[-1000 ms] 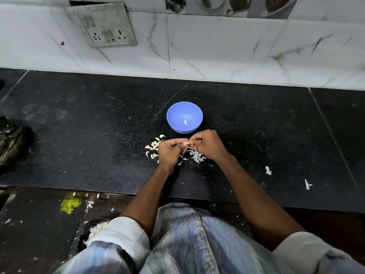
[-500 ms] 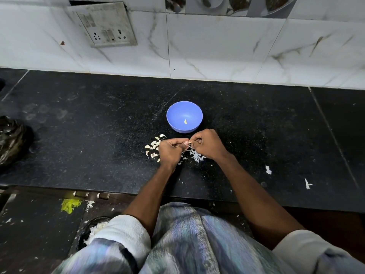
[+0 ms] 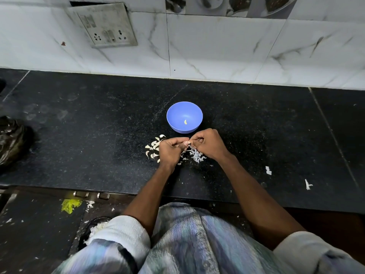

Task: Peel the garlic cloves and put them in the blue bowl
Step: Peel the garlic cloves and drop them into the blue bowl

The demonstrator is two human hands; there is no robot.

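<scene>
Two hands meet just before the blue bowl (image 3: 184,117): unpeeled cloves (image 3: 155,148) lie left of it, the left hand (image 3: 170,151) and right hand (image 3: 209,144) both pinch one garlic clove (image 3: 187,144), the bowl directly beyond, one peeled clove (image 3: 185,122) inside.

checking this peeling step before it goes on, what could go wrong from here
1. Both hands, left hand and right hand, pinch one small garlic clove above the black counter, not over the blue bowl; if it slips it may land among the skin scraps.
2. The unpeeled cloves lie right beside the left hand and the scraps, so peel and cloves could get mixed.
</scene>
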